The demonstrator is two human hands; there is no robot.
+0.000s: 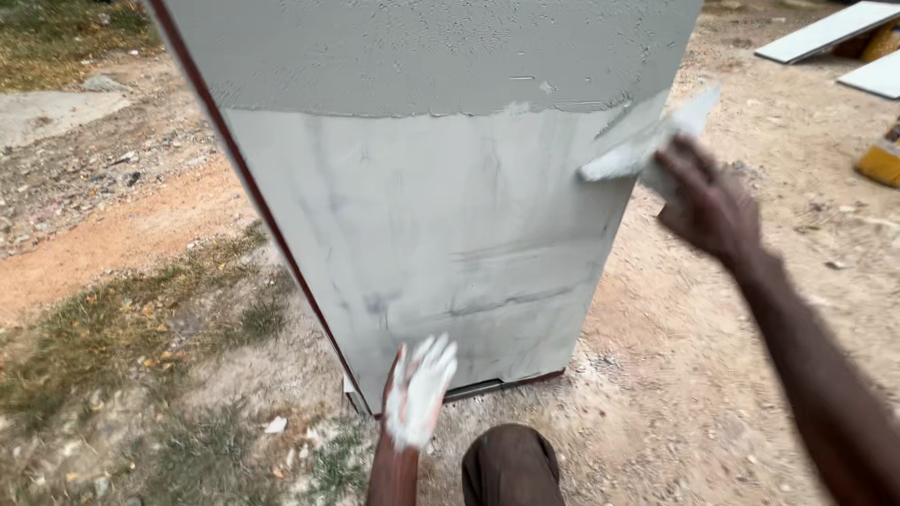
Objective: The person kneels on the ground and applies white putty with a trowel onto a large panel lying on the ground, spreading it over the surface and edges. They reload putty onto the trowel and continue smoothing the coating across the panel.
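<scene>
Grey panel point(422, 215) — right hand point(708, 201) holding scraper point(647, 141), putty-coated left hand point(417, 389) touching

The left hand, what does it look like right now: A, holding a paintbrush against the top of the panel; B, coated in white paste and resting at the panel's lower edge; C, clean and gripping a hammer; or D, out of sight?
B: the left hand is smeared white and lies open against the bottom of the grey panel, while the right hand holds a paste-covered scraper at the panel's right side.
</scene>
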